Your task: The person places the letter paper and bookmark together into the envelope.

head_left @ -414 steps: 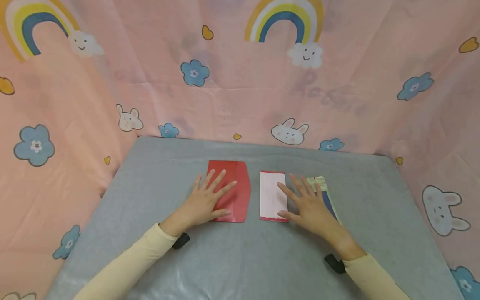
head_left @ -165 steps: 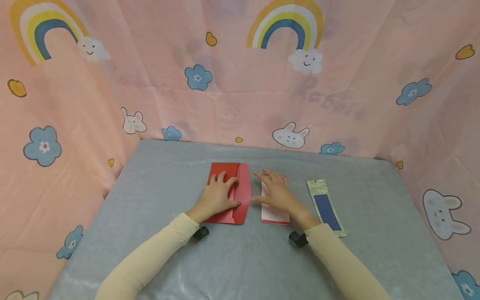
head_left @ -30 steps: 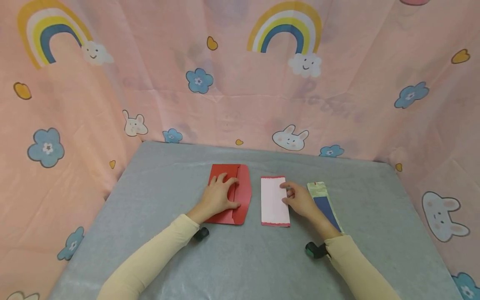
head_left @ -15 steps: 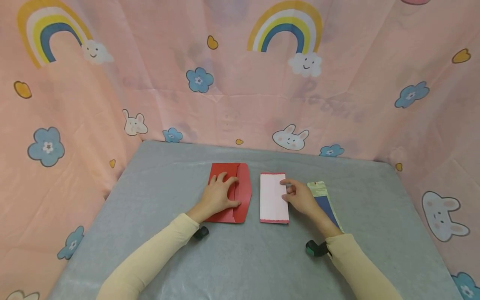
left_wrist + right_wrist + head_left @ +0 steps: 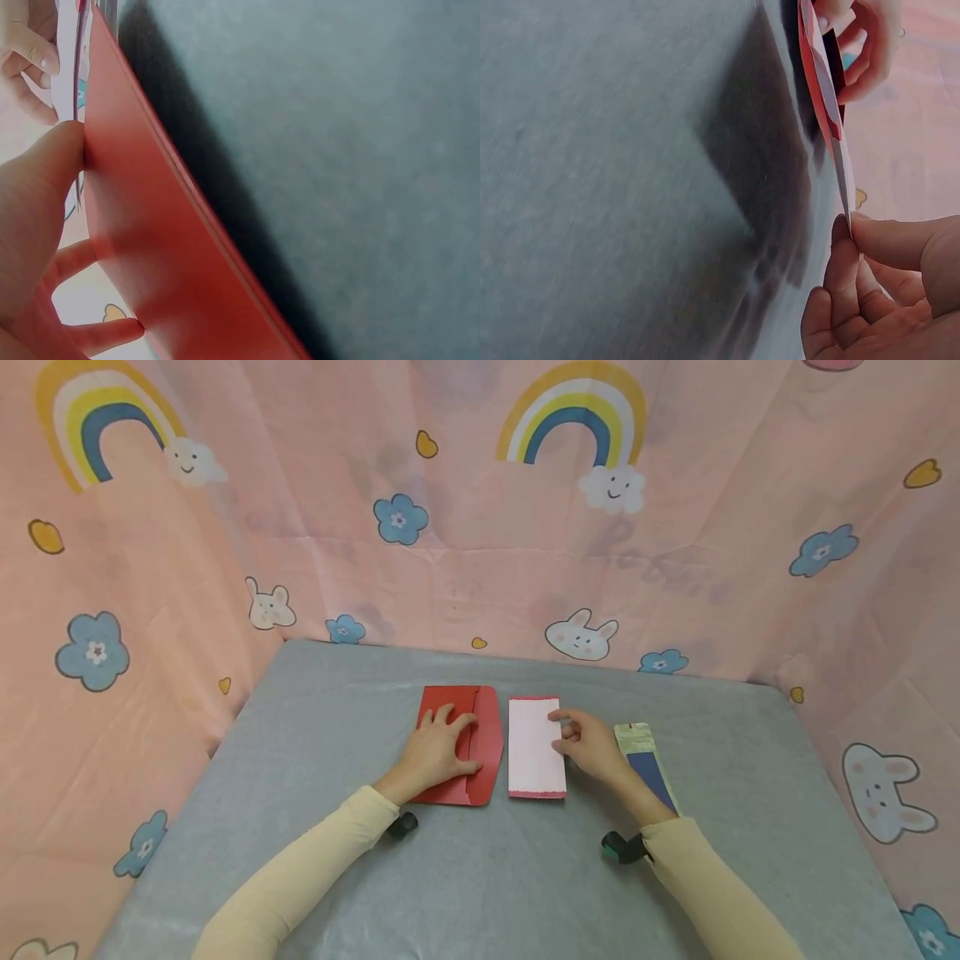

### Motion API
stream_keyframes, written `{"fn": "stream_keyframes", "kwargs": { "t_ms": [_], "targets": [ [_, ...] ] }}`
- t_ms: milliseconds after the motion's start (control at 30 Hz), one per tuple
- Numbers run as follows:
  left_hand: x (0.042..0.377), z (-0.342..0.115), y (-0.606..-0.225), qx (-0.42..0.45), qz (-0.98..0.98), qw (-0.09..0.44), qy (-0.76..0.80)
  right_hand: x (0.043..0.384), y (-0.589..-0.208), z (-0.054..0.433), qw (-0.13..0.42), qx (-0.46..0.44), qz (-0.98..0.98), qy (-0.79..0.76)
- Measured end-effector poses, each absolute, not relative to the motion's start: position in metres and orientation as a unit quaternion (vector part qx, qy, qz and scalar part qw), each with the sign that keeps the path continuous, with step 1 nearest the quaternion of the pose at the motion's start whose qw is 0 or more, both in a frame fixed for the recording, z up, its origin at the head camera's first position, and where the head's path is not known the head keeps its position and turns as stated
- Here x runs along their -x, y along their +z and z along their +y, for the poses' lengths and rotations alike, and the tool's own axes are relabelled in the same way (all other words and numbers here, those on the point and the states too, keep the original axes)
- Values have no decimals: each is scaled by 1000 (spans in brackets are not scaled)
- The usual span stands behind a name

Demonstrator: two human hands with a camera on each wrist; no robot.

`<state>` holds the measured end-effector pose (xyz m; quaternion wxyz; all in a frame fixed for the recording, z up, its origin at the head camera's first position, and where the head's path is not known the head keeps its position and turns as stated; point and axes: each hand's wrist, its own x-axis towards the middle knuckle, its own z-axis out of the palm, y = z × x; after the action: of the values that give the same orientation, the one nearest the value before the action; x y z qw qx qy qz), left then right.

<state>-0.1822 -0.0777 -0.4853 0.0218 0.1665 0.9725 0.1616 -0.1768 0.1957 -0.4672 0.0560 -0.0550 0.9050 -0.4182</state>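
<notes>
A red envelope [image 5: 480, 745] lies on the table with its flap unfolded to the right. My left hand [image 5: 431, 753] rests on it, fingers spread and slightly bent; thumb and fingertips touch its red face [image 5: 161, 247] in the left wrist view. Just right of the flap is a folded white card [image 5: 534, 747] with red top and bottom edges. My right hand [image 5: 596, 752] pinches the card's right edge between thumb and fingers. In the right wrist view the card [image 5: 843, 180] is raised off the table, above its shadow. What is inside the envelope is hidden.
A long pale green strip with a dark blue panel [image 5: 649, 777] lies to the right, partly behind my right forearm. A grey cloth [image 5: 480, 877] covers the table. A pink printed curtain [image 5: 465, 577] stands behind and at both sides.
Within the last second my right hand has lifted the card slightly and carried it left and away from me, closer to the envelope flap. My left hand and the envelope have stayed put.
</notes>
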Motion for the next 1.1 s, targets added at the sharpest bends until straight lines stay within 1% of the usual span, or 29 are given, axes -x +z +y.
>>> {"fn": "stream_keyframes", "kwargs": {
  "t_ms": [200,467,733,1100],
  "targets": [
    [182,-77,-483,-165,973,31,162,179,-466,186,59,56,905,-417],
    [181,-76,-482,-162,973,33,161,186,-467,172,41,84,900,-426],
    [182,-76,-485,-161,975,27,153,188,-465,162,67,67,901,-424],
    [183,-76,-486,-165,975,16,147,193,-466,153,68,69,905,-415]
  ]
}}
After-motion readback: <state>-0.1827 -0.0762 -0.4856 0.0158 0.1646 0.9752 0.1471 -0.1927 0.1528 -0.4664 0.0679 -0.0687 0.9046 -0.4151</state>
